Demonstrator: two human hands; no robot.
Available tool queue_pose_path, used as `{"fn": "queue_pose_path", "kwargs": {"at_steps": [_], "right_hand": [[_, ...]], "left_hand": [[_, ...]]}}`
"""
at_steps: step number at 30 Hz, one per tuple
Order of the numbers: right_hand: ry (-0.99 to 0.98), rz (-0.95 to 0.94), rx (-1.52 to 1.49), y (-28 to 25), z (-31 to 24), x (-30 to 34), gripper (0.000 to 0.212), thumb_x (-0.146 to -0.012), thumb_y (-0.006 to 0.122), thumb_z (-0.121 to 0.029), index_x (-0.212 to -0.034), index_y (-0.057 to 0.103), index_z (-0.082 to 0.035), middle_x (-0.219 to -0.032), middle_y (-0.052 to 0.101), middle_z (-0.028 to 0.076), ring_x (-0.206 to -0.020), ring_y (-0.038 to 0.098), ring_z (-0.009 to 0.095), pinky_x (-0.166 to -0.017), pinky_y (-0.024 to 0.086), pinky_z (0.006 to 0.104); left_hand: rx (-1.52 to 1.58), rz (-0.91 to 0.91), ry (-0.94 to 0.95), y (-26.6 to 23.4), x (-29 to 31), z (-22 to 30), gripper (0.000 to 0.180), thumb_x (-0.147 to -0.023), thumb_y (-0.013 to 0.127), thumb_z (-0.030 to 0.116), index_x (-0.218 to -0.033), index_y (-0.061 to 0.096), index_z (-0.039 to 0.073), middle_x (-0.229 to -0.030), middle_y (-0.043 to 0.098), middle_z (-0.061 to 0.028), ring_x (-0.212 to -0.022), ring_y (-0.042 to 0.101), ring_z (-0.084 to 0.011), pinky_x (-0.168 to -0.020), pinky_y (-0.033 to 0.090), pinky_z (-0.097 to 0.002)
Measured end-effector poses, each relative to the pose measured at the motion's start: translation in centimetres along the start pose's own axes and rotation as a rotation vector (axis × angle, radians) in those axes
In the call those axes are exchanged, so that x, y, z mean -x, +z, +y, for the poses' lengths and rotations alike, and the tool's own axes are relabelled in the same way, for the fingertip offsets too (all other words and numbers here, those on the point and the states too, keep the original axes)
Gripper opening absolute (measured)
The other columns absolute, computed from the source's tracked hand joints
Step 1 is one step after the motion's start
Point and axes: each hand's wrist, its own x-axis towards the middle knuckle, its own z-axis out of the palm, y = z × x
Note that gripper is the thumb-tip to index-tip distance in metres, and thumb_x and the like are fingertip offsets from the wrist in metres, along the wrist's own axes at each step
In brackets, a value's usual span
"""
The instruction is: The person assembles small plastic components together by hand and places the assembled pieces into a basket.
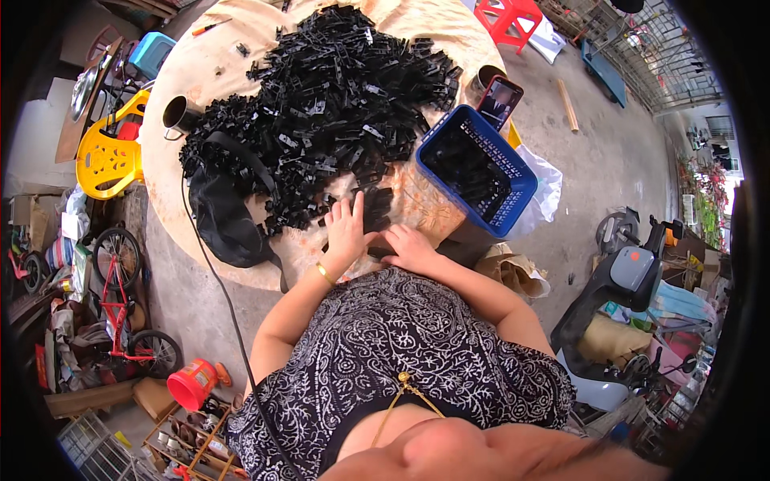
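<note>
A large heap of small black plastic pieces (337, 104) covers much of the cloth-covered round table (172, 204). At the near edge, a row of flat black pieces (374, 207) lies beside my left hand (345, 234), whose fingers stretch forward and touch the row. Close by on its right, my right hand (409, 247) has its fingers bent inward toward my left thumb. Whatever the right fingertips pinch is too small and dark to make out. A blue plastic basket (520, 210) to the right holds more black pieces.
A black bag (224, 216) lies left of the heap, near a metal mug (181, 115). One phone (500, 98) leans behind the basket. A dark cable (216, 276) hangs down the left side. A yellow chair (100, 164) and parked scooter (613, 289) flank the table.
</note>
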Motion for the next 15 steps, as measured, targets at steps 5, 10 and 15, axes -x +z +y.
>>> {"fn": "queue_pose_path", "kwargs": {"at_steps": [5, 10, 15], "right_hand": [[-0.110, -0.189, 0.242, -0.7, 0.9, 0.0, 0.031, -0.062, 0.064, -0.017, -0.090, 0.056, -0.004, -0.087, 0.055, 0.009, -0.086, 0.053, 0.026, -0.073, 0.046, 0.0377], [0.077, -0.068, -0.084, -2.3, 2.7, -0.1, 0.020, -0.066, 0.058, -0.011, -0.085, 0.058, -0.006, -0.095, 0.057, 0.010, -0.091, 0.053, 0.032, -0.080, 0.046, 0.0397], [-0.092, 0.178, -0.001, -3.3, 2.5, -4.5, 0.042, -0.065, 0.058, -0.005, -0.107, 0.055, -0.007, -0.123, 0.047, 0.011, -0.108, 0.046, 0.035, -0.090, 0.043, 0.0391]], "left_hand": [[-0.048, -0.126, 0.027, 1.2, 0.8, 0.4, 0.088, -0.062, 0.075, 0.036, -0.134, 0.034, 0.006, -0.105, 0.049, -0.0125, -0.101, 0.046, -0.0279, -0.083, 0.034, -0.0412], [0.021, 0.046, 0.248, 2.9, 1.6, -0.6, 0.069, -0.071, 0.067, 0.028, -0.128, 0.040, 0.001, -0.096, 0.050, -0.0133, -0.091, 0.048, -0.0289, -0.080, 0.037, -0.0408], [0.134, 0.028, 0.341, 3.8, 1.1, -1.8, 0.064, -0.068, 0.066, 0.023, -0.123, 0.044, -0.001, -0.094, 0.050, -0.0152, -0.087, 0.049, -0.0296, -0.075, 0.043, -0.0382]]}}
